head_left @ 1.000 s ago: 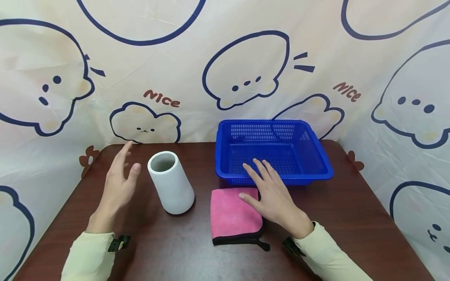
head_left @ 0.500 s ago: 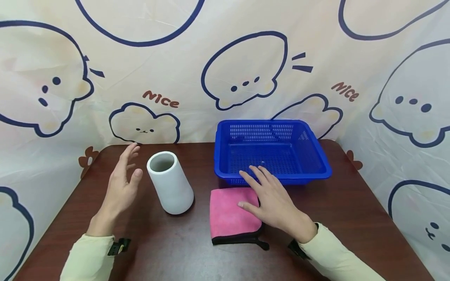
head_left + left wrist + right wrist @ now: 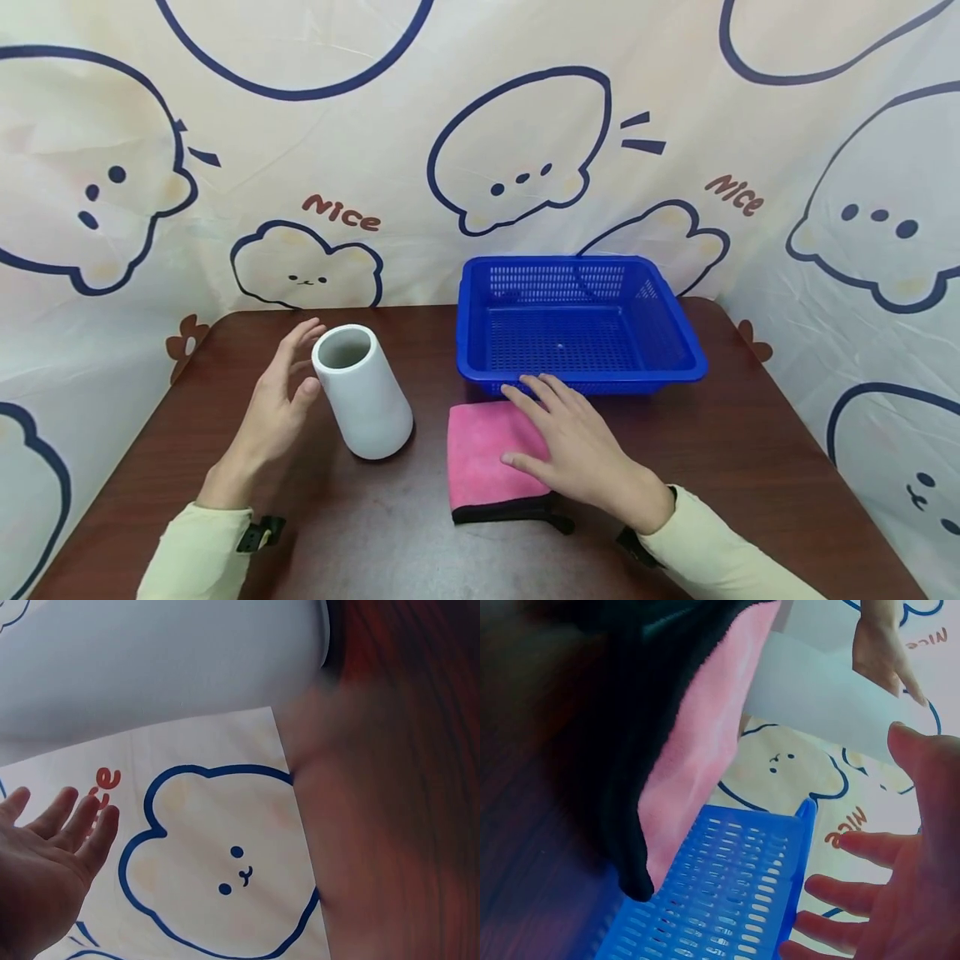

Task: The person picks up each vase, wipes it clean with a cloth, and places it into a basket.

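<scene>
A white tapered vase (image 3: pixel 367 408), hollow at the top, stands upright on the left part of the table. Just left of it is my left hand (image 3: pixel 273 412), fingers loosely extended and thumb apart; whether the fingertips touch the vase I cannot tell. In the left wrist view the vase's pale side (image 3: pixel 150 675) fills the top. A folded pink cloth (image 3: pixel 483 458) with black edging and a small loop lies at the middle. My right hand (image 3: pixel 577 450) hovers over its right side, fingers spread, holding nothing. In the right wrist view the cloth (image 3: pixel 697 727) is apart from the hand.
Behind the cloth, a blue plastic basket (image 3: pixel 480 367) with slotted walls stands near the table's back edge. The dark brown wooden table (image 3: pixel 375 533) is bordered at the back and sides by a printed cartoon curtain (image 3: pixel 315 150).
My left hand has moved right, closer to the vase. My right hand has drawn back from above the basket's front and come lower over the cloth. Vase, cloth and basket stay put.
</scene>
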`<state>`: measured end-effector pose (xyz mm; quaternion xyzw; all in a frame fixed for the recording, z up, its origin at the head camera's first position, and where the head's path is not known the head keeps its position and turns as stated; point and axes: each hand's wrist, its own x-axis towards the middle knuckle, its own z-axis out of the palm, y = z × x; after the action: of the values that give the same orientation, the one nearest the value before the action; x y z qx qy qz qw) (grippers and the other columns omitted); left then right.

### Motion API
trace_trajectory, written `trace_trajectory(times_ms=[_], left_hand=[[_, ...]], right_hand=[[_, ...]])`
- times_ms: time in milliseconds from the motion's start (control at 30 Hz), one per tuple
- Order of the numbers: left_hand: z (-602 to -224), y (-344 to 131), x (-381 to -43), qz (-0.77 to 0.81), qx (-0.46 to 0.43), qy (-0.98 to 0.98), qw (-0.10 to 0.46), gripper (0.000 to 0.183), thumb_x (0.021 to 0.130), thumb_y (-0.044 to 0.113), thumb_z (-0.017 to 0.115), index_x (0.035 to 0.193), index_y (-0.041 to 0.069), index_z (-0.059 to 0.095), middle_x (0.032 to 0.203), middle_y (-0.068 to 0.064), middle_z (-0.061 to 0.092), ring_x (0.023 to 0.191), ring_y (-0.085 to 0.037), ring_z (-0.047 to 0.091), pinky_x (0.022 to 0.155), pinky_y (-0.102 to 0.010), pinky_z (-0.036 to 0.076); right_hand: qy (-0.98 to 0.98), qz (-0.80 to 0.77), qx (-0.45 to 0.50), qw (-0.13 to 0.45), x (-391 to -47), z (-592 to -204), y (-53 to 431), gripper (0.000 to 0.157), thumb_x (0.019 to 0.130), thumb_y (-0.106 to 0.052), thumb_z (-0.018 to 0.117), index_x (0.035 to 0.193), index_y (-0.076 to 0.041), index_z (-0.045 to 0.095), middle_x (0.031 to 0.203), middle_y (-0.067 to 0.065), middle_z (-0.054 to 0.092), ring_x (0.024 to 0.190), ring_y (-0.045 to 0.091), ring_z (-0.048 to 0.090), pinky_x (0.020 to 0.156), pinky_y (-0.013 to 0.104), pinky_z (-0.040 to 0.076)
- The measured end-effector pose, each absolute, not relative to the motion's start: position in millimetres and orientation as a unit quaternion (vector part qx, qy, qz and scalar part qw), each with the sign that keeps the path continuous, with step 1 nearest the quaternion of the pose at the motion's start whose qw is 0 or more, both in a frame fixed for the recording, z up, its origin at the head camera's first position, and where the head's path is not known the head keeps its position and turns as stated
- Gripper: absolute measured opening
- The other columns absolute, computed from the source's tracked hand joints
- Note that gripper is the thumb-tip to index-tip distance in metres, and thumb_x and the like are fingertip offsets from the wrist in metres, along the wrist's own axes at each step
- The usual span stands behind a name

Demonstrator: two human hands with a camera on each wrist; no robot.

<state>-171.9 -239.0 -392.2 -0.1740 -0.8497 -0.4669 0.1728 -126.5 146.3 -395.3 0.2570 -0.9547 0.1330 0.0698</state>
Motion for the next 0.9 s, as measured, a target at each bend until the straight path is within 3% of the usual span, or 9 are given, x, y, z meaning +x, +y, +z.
trace_trajectory(times_ms=[100, 300, 467, 567, 733, 900], left_hand=[[-394, -238, -172, -0.469, -0.172, -0.851, 0.160, 0.061, 0.102, 0.046, 0.053, 0.157, 0.035, 0.029, 0.157, -0.014, 0.042, 0.135, -0.039, 0.046, 0.107, -0.073, 0.035], [-396, -236, -174, -0.467, -0.173, -0.854, 0.151, 0.066, 0.100, 0.043, 0.058, 0.158, 0.029, 0.030, 0.155, -0.014, 0.045, 0.135, -0.035, 0.045, 0.108, -0.072, 0.033], [-396, -234, -173, -0.466, -0.169, -0.857, 0.140, 0.068, 0.098, 0.037, 0.062, 0.158, 0.032, 0.030, 0.150, -0.009, 0.049, 0.133, -0.008, 0.047, 0.108, -0.069, 0.036], [-397, -233, -173, -0.464, -0.164, -0.861, 0.130, 0.071, 0.096, 0.032, 0.065, 0.157, 0.034, 0.030, 0.149, -0.004, 0.050, 0.126, 0.005, 0.046, 0.109, -0.054, 0.041], [-398, -230, -173, -0.464, -0.165, -0.862, 0.117, 0.077, 0.093, 0.023, 0.069, 0.158, 0.033, 0.030, 0.149, 0.000, 0.048, 0.124, 0.004, 0.047, 0.104, -0.020, 0.039], [-400, -229, -171, -0.462, -0.164, -0.865, 0.108, 0.079, 0.090, 0.020, 0.072, 0.157, 0.030, 0.031, 0.144, -0.002, 0.051, 0.120, 0.005, 0.048, 0.098, -0.014, 0.038]], right_hand=[[-0.949, 0.115, 0.276, 0.097, -123, -399, 144, 0.078, 0.088, -0.064, 0.066, 0.152, -0.023, 0.046, 0.154, 0.010, 0.049, 0.144, 0.037, 0.044, 0.115, 0.057, 0.039], [-0.941, 0.104, 0.298, 0.118, -117, -405, 139, 0.076, 0.087, -0.062, 0.069, 0.147, -0.019, 0.053, 0.150, 0.011, 0.053, 0.141, 0.037, 0.048, 0.116, 0.051, 0.040], [-0.942, 0.101, 0.305, 0.095, -118, -412, 137, 0.075, 0.088, -0.061, 0.068, 0.147, -0.017, 0.053, 0.149, 0.014, 0.053, 0.140, 0.038, 0.048, 0.117, 0.050, 0.038], [-0.943, 0.100, 0.308, 0.078, -121, -416, 137, 0.075, 0.089, -0.061, 0.066, 0.147, -0.016, 0.053, 0.149, 0.015, 0.053, 0.140, 0.039, 0.048, 0.117, 0.051, 0.039], [-0.946, 0.097, 0.306, 0.042, -128, -420, 136, 0.076, 0.090, -0.063, 0.064, 0.149, -0.018, 0.050, 0.153, 0.015, 0.049, 0.142, 0.040, 0.045, 0.116, 0.054, 0.039], [-0.948, 0.099, 0.303, 0.000, -132, -423, 135, 0.077, 0.090, -0.063, 0.063, 0.151, -0.019, 0.048, 0.158, 0.015, 0.044, 0.147, 0.041, 0.039, 0.119, 0.056, 0.034]])
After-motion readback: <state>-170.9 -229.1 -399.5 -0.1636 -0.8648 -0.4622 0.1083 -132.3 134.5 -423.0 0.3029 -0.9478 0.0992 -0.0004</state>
